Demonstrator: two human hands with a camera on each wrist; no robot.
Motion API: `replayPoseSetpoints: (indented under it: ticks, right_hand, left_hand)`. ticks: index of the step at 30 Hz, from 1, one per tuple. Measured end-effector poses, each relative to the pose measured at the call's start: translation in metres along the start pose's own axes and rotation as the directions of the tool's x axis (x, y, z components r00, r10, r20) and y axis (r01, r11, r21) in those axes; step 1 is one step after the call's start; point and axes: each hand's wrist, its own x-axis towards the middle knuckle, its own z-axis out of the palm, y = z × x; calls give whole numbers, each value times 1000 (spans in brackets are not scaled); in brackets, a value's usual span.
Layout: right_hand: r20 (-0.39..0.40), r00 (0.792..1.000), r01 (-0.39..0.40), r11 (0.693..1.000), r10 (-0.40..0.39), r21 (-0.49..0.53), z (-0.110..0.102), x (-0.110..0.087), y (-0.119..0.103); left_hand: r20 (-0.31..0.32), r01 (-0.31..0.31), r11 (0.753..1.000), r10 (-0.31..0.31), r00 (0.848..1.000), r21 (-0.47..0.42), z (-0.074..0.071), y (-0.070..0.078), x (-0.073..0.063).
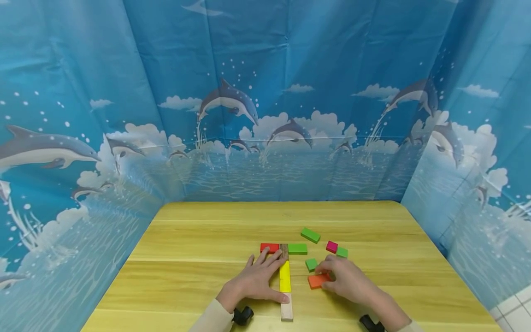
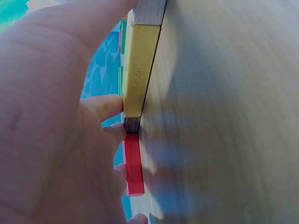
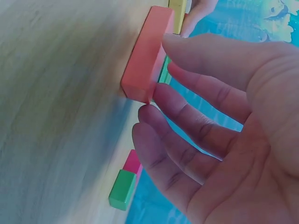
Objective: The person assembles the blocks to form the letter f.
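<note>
My left hand (image 1: 259, 276) lies spread over a T of flat wooden blocks. Its fingertips touch the red block (image 1: 270, 247) and the area by the dark brown block (image 1: 284, 251) and yellow block (image 1: 285, 279). The thumb rests on the pale wood block (image 1: 286, 311) at the near end. A green block (image 1: 297, 249) forms the T's right arm. To the right, my right hand (image 1: 348, 276) pinches an orange block (image 3: 148, 51) between thumb and curved fingers, low at the tabletop. Part of the orange block is hidden by the hand in the head view.
Near the right hand lie a small green block (image 1: 311, 264), a magenta block (image 1: 332, 246) and another small green block (image 1: 342, 252) touching it. A longer green block (image 1: 310, 235) lies slanted farther back. The wooden table (image 1: 186, 258) is bordered by a dolphin-print curtain (image 1: 265, 175).
</note>
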Motion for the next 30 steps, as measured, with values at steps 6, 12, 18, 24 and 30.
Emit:
replayPoseSetpoints:
  ticks: [6, 12, 18, 24, 30]
  right_hand:
    - [-8, 1000, 11, 1000, -11, -24, 3, 0, 1]
    - [7, 1000, 25, 999, -25, -38, 3, 1, 0]
    - [15, 1000, 13, 999, -12, -44, 2, 3, -2]
    - [25, 1000, 16, 1000, -15, -10, 3, 5, -3]
    - [40, 999, 35, 998, -37, 51, 2, 6, -2]
  left_hand:
    - [2, 3, 1000, -3, 1000, 6, 1, 0, 0]
    - [6, 1, 1000, -1, 1000, -3, 1, -1, 0]
    - [5, 5, 1000, -5, 1000, -7, -1, 0, 0]
    - [5, 7, 1000, -7, 1000, -3, -1, 1, 0]
    - [3, 12, 1000, -12, 1000, 0, 0, 0, 0]
